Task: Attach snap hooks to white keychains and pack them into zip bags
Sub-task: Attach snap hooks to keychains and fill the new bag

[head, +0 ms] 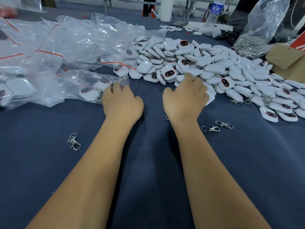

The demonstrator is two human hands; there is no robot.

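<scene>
Left hand point(123, 103) grip: fingers curled on the edge of a filled zip bag point(92, 91), pinching the plastic. Right hand point(186, 96) grip: fingers curled down into the near edge of the white keychain pile point(206, 63); what they hold, if anything, cannot tell. Bench point(148, 162) covered in dark blue cloth. Loose snap hooks: one left of the left forearm point(74, 141), two just right of the right wrist point(210, 128) point(224, 124). Heap of zip bags with red seal strips point(49, 43) far left. Cardboard box point(287, 61) far right, clear sack of metal hooks point(257, 38) behind it. Water bottle point(216, 11) at back, blue label, writing unreadable.
</scene>
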